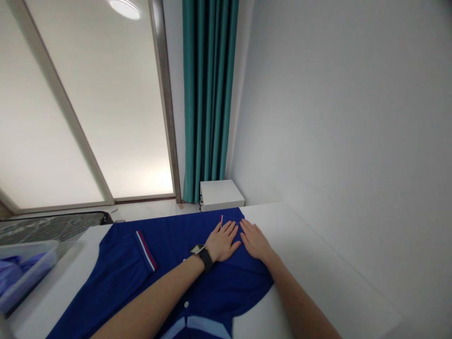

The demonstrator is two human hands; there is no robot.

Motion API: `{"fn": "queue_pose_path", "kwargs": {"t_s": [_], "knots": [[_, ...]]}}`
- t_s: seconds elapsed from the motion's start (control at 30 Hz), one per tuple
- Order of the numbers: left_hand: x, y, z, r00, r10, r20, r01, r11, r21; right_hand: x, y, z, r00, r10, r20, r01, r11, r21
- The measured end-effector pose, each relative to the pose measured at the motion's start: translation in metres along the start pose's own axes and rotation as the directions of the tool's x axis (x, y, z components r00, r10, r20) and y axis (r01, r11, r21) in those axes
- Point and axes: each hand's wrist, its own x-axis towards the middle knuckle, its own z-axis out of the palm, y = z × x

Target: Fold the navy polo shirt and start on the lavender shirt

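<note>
A dark blue garment (169, 240) with white buttons, light blue trim and a red-and-white striped sleeve edge lies spread on the white table (278, 221). My left hand (221, 242), with a black watch on its wrist, rests flat on the cloth near its far right part, fingers spread beside a second striped edge. Just right of it, my right hand (254, 240) lies flat on the garment's right edge, fingers stretched forward. Neither hand grips anything.
A clear plastic bin (49, 256) holding purple-blue cloth stands at the left. Beyond the table are a small white cabinet (221, 193), a green curtain (210, 94) and frosted sliding doors (116, 117). A grey-white wall (335, 117) rises along the right.
</note>
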Motion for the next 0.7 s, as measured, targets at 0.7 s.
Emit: {"fn": "queue_pose_path", "kwargs": {"t_s": [0.7], "knots": [[-0.004, -0.01, -0.01, 0.998, -0.016, -0.066, 0.016, 1.0, -0.003, -0.028, -0.001, -0.021, 0.998, 0.021, 0.059, -0.023, 0.999, 0.031]]}}
